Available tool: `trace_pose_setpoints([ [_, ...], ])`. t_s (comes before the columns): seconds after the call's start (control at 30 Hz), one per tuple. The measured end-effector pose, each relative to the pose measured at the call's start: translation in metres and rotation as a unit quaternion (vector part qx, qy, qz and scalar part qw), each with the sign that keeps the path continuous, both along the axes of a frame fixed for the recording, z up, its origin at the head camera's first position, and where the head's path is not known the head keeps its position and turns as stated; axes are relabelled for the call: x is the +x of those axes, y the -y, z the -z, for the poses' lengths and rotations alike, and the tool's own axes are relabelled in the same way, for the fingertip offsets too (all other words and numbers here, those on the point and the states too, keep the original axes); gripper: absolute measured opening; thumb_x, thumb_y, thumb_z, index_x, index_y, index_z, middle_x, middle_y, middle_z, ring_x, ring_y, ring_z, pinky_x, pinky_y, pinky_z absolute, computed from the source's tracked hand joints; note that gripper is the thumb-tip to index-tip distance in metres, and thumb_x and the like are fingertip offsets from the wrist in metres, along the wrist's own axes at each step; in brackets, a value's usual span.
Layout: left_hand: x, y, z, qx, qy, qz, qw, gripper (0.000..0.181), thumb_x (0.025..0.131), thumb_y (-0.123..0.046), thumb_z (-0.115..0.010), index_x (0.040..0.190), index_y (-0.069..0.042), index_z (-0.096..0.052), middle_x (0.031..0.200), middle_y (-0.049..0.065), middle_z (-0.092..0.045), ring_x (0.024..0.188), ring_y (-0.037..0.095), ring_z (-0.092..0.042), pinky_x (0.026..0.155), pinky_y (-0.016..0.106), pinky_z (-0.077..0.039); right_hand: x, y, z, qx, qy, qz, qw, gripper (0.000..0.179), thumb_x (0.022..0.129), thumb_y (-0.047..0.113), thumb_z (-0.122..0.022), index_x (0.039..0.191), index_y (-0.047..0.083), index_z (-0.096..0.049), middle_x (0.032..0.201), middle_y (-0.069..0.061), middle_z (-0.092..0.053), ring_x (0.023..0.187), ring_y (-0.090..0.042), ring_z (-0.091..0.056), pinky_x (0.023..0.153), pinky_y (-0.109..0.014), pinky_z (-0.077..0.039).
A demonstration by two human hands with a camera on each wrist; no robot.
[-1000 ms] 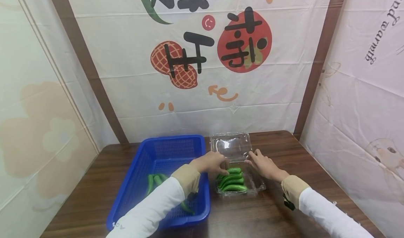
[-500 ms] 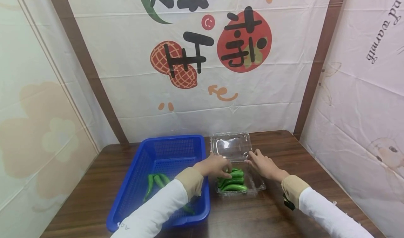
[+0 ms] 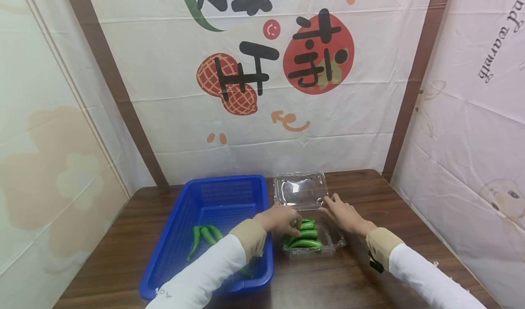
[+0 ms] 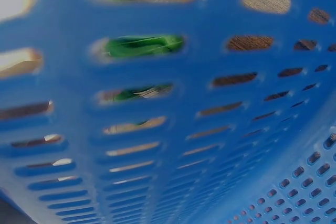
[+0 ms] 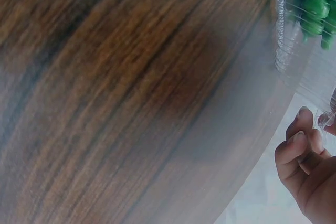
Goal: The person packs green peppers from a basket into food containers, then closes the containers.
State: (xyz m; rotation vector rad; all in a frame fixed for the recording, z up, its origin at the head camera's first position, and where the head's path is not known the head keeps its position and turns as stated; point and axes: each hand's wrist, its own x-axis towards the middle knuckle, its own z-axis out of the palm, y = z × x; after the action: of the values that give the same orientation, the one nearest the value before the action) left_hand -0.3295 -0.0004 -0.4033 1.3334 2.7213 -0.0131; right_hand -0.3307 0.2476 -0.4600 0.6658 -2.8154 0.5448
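Note:
A hinged clear plastic container (image 3: 332,240) lies on the table with its lid (image 3: 301,190) tipped back. Several green peppers (image 3: 305,244) lie side by side in its left part. My left hand (image 3: 280,218) reaches over the basket rim; its curled thumb and fingers pinch the left end of one pepper (image 3: 307,226) among them. The exact contact is partly hidden. My right hand (image 3: 344,215) holds the container's right edge by the hinge; the right wrist view shows the thumb and fingers (image 5: 299,142) at the thin plastic.
A blue slotted basket (image 3: 164,240) stands left of the container, with several green peppers (image 3: 194,243) inside. Its wall (image 4: 205,19) fills the left wrist view. Wooden table (image 3: 324,281) extends in front and to the right; a printed cloth (image 3: 262,149) hangs behind.
My left hand has shifted slightly right and toward me over the container, and the peppers under its fingers have shifted a little. My right hand stays at the container's edge.

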Motion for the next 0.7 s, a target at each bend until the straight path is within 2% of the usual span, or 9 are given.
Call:
trace_pose_setpoints([
  [0.23,0.002,0.003,-0.006,0.0,-0.015,0.01,0.9998,0.016,0.088,-0.039,-0.074,0.092,-0.024,-0.074,0.077,-0.017,-0.064,0.078,0.002,-0.058,0.089,0.045,-0.043,0.001,0.0,0.0,0.003,-0.019,-0.004,0.9998,0.02,0.103,0.027,-0.053,0.11,0.009,-0.048,0.09,-0.009,-0.043,0.052,-0.016,-0.047,0.046,-0.034,-0.041],
  [0.4,0.002,0.009,-0.016,0.021,0.0,0.006,0.9998,0.011,0.089,-0.031,-0.073,0.095,-0.022,-0.075,0.084,-0.015,-0.07,0.081,0.004,-0.061,0.087,0.042,-0.043,0.002,0.0,0.0,0.003,-0.031,-0.01,0.9995,0.019,0.103,0.026,-0.054,0.109,0.009,-0.047,0.088,-0.008,-0.042,0.05,-0.015,-0.045,0.044,-0.033,-0.039],
  [0.5,0.0,0.012,-0.022,0.035,0.005,0.001,0.9994,0.011,0.09,-0.029,-0.072,0.097,-0.021,-0.075,0.086,-0.014,-0.071,0.083,0.005,-0.062,0.089,0.045,-0.042,0.002,0.0,0.0,0.002,-0.029,-0.011,0.9995,0.019,0.103,0.026,-0.054,0.108,0.01,-0.047,0.088,-0.008,-0.041,0.05,-0.015,-0.044,0.044,-0.032,-0.038],
  [0.7,-0.003,0.02,-0.033,0.053,-0.006,-0.009,0.9986,0.009,0.091,-0.03,-0.071,0.094,-0.022,-0.073,0.079,-0.015,-0.066,0.077,0.004,-0.059,0.085,0.042,-0.04,0.001,0.0,0.001,-0.006,-0.028,-0.014,0.9995,0.018,0.102,0.025,-0.056,0.108,0.01,-0.048,0.087,-0.007,-0.041,0.051,-0.015,-0.044,0.044,-0.032,-0.038],
])
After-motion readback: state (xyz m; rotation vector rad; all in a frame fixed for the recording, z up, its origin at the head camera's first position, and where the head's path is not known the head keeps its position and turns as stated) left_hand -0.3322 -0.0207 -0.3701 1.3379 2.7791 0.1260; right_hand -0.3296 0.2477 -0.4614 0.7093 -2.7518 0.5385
